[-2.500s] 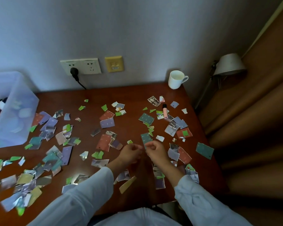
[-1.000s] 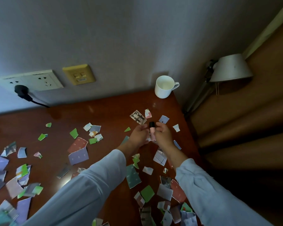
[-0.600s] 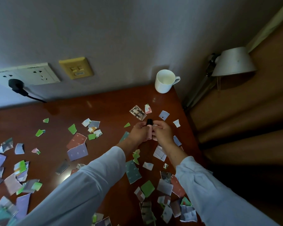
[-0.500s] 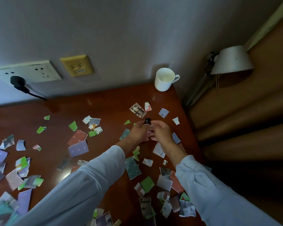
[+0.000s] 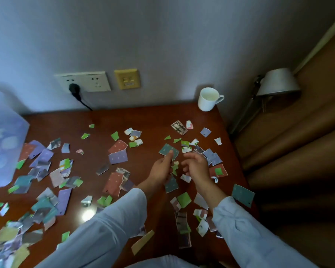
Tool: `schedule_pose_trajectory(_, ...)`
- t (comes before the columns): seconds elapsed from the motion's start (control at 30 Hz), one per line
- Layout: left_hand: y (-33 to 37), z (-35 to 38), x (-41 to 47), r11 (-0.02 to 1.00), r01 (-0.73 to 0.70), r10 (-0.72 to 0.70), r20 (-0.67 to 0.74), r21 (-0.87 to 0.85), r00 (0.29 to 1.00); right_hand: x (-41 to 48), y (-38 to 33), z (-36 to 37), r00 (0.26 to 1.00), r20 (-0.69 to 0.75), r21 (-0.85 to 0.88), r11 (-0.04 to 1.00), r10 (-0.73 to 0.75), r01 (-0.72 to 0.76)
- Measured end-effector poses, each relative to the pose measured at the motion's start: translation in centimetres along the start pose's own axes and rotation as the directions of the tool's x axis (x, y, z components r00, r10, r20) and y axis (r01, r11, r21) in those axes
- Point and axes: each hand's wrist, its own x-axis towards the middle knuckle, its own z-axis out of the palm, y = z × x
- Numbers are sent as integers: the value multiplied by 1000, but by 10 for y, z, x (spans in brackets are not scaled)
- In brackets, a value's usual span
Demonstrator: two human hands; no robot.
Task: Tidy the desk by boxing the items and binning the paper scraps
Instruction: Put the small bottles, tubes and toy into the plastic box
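Torn paper scraps cover the brown counter. Both hands hover over the right-hand cluster, likely to gather it: the left hand is curled, contents hidden; the right hand loose, holding nothing. The translucent box sits far left. A teal scrap lies at the right edge.

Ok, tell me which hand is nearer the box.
Left. The left hand is well to the right of the box; the right hand is farther right, beside the left.
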Motion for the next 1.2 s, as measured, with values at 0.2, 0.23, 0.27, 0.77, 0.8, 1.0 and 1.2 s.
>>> schedule_pose_trajectory(0.2, -20, -32, -33, 997, 60, -69, -178, -57, 982, -24, 14, 31, 996, 85, -115, 993, -14, 24)
schedule_pose_trajectory(0.23, -23, -39, -38, 995, 70, -85, -203, -77, 975, -29, 14, 37, 995, 103, -133, 991, -16, 29)
schedule_pose_trajectory(0.27, -27, -47, -43, 992, 73, -94, -224, -101, 970, -35, 15, 44, 992, 123, -153, 988, -14, 33)
schedule_pose_trajectory(0.77, -68, -163, -96, 963, 52, -146, -348, -265, 926, -90, 37, 159, 953, 303, -250, 964, -12, 91)
schedule_pose_trajectory(0.8, -72, -172, -97, 962, 53, -148, -345, -269, 927, -94, 38, 167, 952, 305, -258, 961, -13, 96)
schedule_pose_trajectory(1.0, -82, -227, -112, 951, 113, -201, -298, -286, 933, -120, 40, 211, 954, 298, -286, 952, -22, 112)
schedule_pose_trajectory(1.2, -95, -275, -124, 953, 121, -203, -287, -279, 936, -139, 54, 253, 933, 359, -504, 845, 17, 178)
